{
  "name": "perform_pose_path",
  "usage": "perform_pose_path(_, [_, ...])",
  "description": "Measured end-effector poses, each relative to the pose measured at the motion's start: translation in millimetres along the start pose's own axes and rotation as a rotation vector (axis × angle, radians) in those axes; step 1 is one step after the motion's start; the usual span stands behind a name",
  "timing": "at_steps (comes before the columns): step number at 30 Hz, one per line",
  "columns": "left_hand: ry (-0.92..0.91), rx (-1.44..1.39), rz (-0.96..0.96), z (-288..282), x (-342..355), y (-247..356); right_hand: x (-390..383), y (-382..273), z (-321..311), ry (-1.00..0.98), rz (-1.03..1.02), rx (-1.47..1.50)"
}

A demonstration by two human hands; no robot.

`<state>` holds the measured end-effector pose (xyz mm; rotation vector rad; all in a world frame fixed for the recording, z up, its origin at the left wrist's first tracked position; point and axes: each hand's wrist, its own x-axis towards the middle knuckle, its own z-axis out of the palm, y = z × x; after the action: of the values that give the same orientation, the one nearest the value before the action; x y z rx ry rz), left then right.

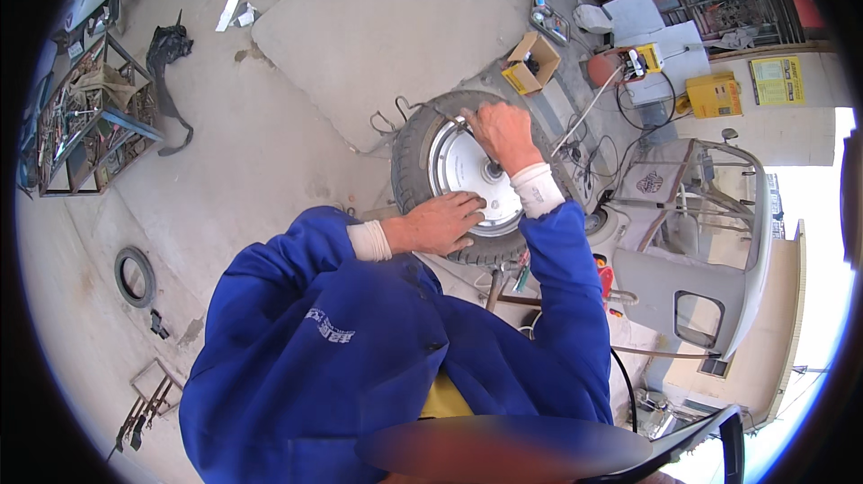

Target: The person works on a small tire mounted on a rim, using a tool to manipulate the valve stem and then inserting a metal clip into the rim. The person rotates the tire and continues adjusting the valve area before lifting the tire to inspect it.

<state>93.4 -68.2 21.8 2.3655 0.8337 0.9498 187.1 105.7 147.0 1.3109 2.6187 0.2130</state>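
A wheel with a black tyre (410,160) and a silver rim (458,165) is in front of me; a dark hub shows at the rim's middle. My left hand (438,223) lies over the near-left side of the wheel, fingers stretched out onto the rim. Nothing is held in it. My right hand (505,135) is at the far side, where tyre and rim meet. Its fingers are curled, and a dark bar-like piece shows beside the fingertips. What exactly the fingers close on is hidden.
An open yellow carton (530,63) stands beyond the wheel. Cables and a hose run on the right, near a grey three-wheeled vehicle (688,250). A metal frame of tools (94,120) and a small tyre (135,277) are on the left. Another person is at the far right.
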Motion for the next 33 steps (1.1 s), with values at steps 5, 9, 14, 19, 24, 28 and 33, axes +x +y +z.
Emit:
perform_pose_path(5, [-0.012,0.046,0.043,-2,2,1,0,15,36,0.335,-0.284,0.151])
perform_pose_path(9, [-0.025,0.047,0.049,0,4,-1,3,7,30,0.151,-0.062,0.014])
perform_pose_path(14, [-0.044,0.048,0.048,0,2,-4,-5,-1,23,0.272,-0.149,0.081])
perform_pose_path(19, [-0.05,0.063,0.054,-1,1,-3,2,2,30,0.176,-0.082,0.01])
perform_pose_path(24, [-0.073,0.08,0.055,-2,3,-2,0,3,35,0.266,-0.125,0.036])
perform_pose_path(28, [-0.056,0.075,0.065,0,1,-3,-4,4,41,0.272,-0.174,0.058])
perform_pose_path(33, [-0.044,0.085,0.069,-5,2,-3,2,-3,21,0.061,0.003,0.006])
